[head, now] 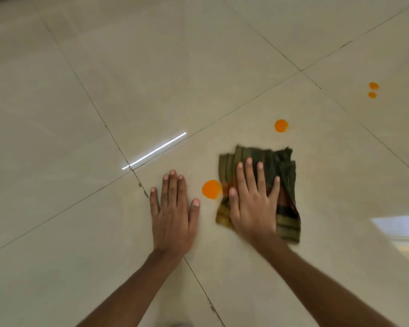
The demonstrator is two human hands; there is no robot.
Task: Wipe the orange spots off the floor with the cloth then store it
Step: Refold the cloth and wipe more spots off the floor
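Note:
A folded cloth (286,185), dark green with orange stripes, lies flat on the beige tiled floor (151,79). My right hand (253,204) presses down on it with fingers spread. The cloth's left edge touches a large orange spot (210,189). My left hand (174,208) rests flat on the bare tile just left of that spot, holding nothing. A second orange spot (281,125) sits a little beyond the cloth. Two small orange spots (373,89) lie close together far to the right.
Dark grout lines (85,93) cross the glossy tiles diagonally. A bright strip of reflected light (154,151) lies ahead of my left hand. A window's reflection (401,230) shines on the floor at the right edge.

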